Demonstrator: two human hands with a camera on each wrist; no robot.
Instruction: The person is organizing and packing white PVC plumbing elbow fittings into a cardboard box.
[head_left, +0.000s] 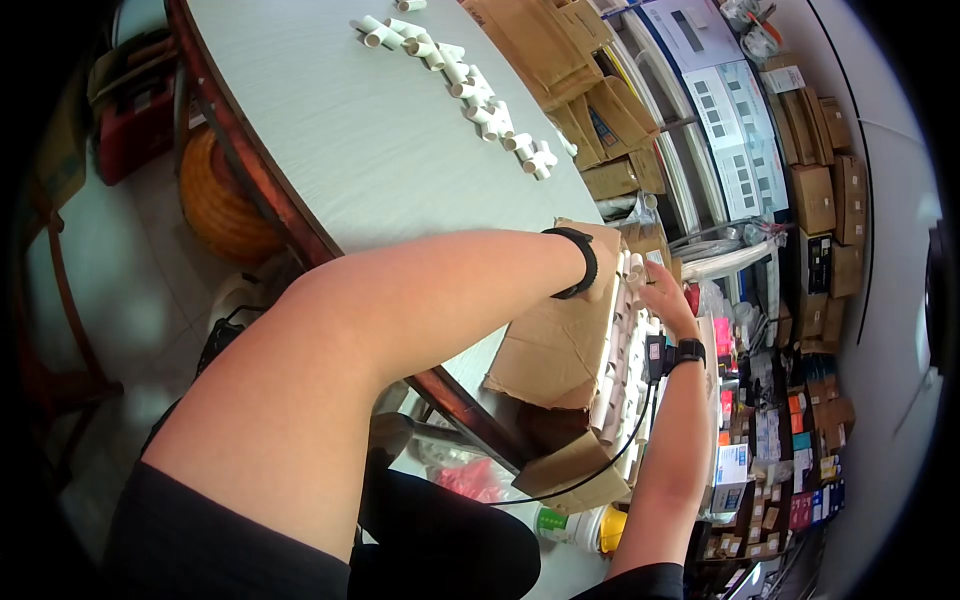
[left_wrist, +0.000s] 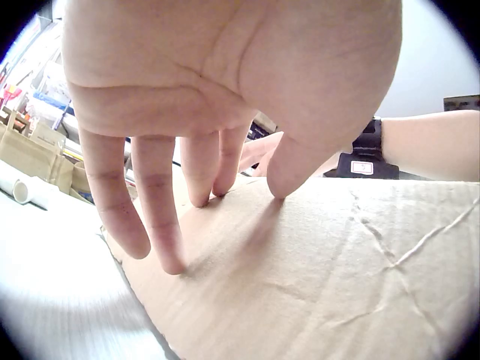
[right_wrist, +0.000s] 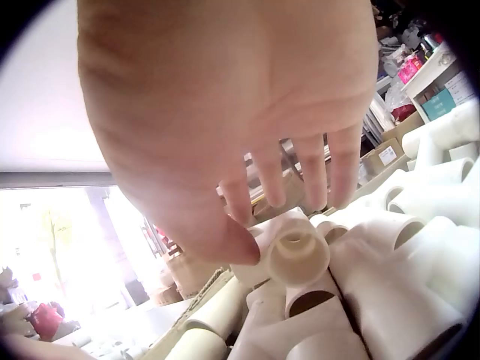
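An opened cardboard box (head_left: 550, 345) at the table edge is filled with white pipe fittings (right_wrist: 390, 289). My left hand (left_wrist: 225, 97) rests its spread fingertips on a cardboard flap (left_wrist: 322, 262); in the head view the wrist mostly hides this hand. Over the fittings, my right hand (head_left: 665, 298) has its thumb against the near side of one white fitting (right_wrist: 298, 255), its round opening towards the camera. Behind that fitting the other fingers reach down, and their contact with it is partly hidden. Nothing is held in the left hand.
Loose white fittings lie in an uneven row on the grey table (head_left: 330, 130). Cardboard boxes (head_left: 540, 50) stand beyond the table's far edge, and packed shelves (head_left: 780, 420) line the right. A black cable (head_left: 600, 470) runs from the right wrist across a lower box flap (head_left: 570, 475).
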